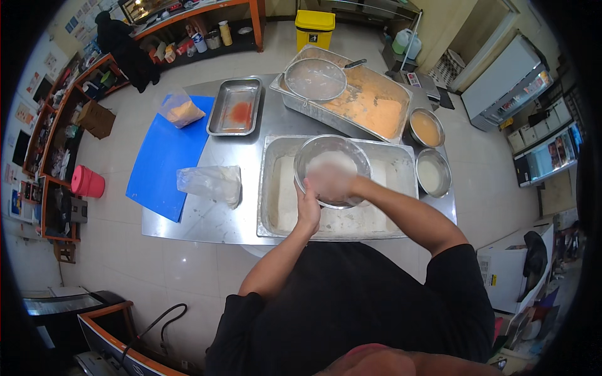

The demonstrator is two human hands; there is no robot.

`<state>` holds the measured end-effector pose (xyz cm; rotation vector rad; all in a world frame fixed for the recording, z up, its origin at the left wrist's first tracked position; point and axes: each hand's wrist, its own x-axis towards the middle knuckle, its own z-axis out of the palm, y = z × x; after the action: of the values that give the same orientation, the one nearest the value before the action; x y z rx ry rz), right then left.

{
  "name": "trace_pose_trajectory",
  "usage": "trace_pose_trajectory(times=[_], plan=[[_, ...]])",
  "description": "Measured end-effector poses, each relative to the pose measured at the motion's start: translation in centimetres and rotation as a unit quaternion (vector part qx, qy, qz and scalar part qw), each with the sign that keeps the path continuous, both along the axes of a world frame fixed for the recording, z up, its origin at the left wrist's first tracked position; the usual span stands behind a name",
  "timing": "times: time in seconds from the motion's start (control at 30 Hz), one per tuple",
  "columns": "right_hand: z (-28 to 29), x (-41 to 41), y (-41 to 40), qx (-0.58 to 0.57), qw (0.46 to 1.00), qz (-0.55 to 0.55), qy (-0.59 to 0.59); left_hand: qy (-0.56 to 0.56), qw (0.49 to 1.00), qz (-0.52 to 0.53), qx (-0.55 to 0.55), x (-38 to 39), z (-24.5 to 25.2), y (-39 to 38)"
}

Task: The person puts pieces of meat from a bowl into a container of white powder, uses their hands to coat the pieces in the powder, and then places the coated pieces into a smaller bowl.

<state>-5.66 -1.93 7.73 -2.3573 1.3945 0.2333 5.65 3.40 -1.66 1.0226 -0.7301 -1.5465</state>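
Held over a rectangular metal pan (pixel 273 225) is a round steel bowl (pixel 362 160), with white powder (pixel 324 157) in it. My left hand (pixel 309 209) grips the near left side of this bowl, thumb up by the rim. Deep in the bowl, my right hand (pixel 336 181) is blurred by motion, so its fingers and anything in them cannot be made out. White powder also coats the pan floor below. Left of the pan, a clear plastic bag (pixel 209 183) with white powder lies on the steel table (pixel 164 230).
Behind stands a deep metal pan (pixel 310 105) of orange-tinted powder, a mesh strainer (pixel 315 80) across its corner. Two steel bowls of liquid (pixel 427 128) (pixel 431 173) sit right. A steel tray (pixel 235 105), blue board (pixel 164 155) and bag of orange powder (pixel 183 113) are left. A person (pixel 120 47) stands beyond.
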Motion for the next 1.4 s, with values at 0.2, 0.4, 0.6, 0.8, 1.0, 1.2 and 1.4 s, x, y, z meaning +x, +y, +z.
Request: trace_pose_trajectory(times=[0.2, 0.4, 0.6, 0.8, 1.0, 1.2, 1.4], plan=[[-2.3, -1.5, -0.9, 0.164, 0.986, 0.027, -0.03, -0.01, 0.999, -0.028, 0.011, 1.6, -1.0, 0.2], [3.3, -3.4, -2.4, 0.154, 0.977, -0.053, -0.139, -0.013, 0.999, -0.028, 0.011, 1.9, -0.2, 0.4], [0.8, -4.7, -3.1, 0.112, 0.983, -0.01, -0.142, -0.003, 0.999, -0.029, 0.021, 1.8, 0.4, 0.8], [-1.0, 1.1, 1.5, 0.081, 0.992, -0.09, 0.021, 0.0, 1.0, -0.006, 0.007, 1.6, -0.5, 0.8], [-2.8, -1.8, -0.4, 0.153, 0.983, 0.022, -0.096, -0.006, 1.0, 0.006, 0.001, 1.5, 1.3, 1.6], [3.9, -4.2, -2.1, 0.171, 0.952, -0.043, -0.248, -0.011, 1.0, 0.005, -0.013, 1.8, 1.7, 1.8], [3.5, -2.2, -1.3, 0.095, 0.978, -0.01, -0.187, -0.009, 1.0, 0.0, 0.006, 1.7, 1.7, 1.8]])
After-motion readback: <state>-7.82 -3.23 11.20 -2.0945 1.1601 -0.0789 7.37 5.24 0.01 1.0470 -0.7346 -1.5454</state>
